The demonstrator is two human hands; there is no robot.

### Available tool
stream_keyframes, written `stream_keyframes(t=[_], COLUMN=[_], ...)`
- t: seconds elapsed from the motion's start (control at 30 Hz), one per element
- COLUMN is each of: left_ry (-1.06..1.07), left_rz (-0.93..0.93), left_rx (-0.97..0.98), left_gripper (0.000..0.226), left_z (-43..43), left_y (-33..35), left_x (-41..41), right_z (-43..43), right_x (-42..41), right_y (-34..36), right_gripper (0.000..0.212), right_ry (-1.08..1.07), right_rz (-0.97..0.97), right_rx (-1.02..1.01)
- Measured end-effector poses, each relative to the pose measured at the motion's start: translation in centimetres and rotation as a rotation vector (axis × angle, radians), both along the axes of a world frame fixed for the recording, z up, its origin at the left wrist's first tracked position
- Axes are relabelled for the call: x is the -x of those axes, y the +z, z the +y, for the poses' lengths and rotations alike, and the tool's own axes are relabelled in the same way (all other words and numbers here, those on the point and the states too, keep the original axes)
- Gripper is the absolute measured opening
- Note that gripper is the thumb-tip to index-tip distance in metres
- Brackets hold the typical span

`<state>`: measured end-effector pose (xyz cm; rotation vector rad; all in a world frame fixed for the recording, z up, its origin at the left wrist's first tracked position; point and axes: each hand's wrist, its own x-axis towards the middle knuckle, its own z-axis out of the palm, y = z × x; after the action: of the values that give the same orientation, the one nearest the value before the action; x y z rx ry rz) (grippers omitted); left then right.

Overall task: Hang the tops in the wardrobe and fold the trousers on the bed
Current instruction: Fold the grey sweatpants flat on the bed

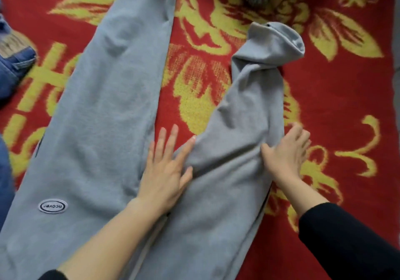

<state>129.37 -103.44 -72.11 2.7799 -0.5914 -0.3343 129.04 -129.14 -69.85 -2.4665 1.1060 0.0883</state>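
Pressing my spread left hand [166, 171] and open right hand [285, 152] flat on the grey fleece trousers [104, 111], I see both palms down on the red-and-yellow floral blanket [346, 89].

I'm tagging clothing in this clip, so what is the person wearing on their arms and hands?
Both hands, the left hand and the right hand, are bare: no gloves, rings or watch visible. Each arm has a black sleeve; the left one is pushed up nearly out of frame, leaving that forearm uncovered.
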Motion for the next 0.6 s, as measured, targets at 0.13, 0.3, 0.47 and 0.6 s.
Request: stream_keyframes(t=[0.13,0.3,0.47,0.6], left_ry=[0.355,0.43,0.381,0.337], left_rz=[0.053,0.054,0.121,0.268], left_rx=[0.023,-0.141,-0.13,-0.008], left_gripper=[0.068,0.072,0.092,0.127], left_z=[4.5,12.2,16.4,18.2], left_y=[-0.4,-1.3,-2.4,-3.3], left_x=[-6.0,-12.7,-18.5,-22.6], right_z=[4.7,12.6,18.1,19.9], right_x=[-4.4,-9.4,-15.3,-22.2], right_y=[0.4,-1.3,-2.6,-3.6], right_gripper=[0.051,0.046,0.057,0.065], right_ry=[0.326,0.716,0.889,0.747], right_rz=[-0.095,-0.124,-0.022,-0.108], right_rx=[0.009,-0.054,-0.094,-0.092])
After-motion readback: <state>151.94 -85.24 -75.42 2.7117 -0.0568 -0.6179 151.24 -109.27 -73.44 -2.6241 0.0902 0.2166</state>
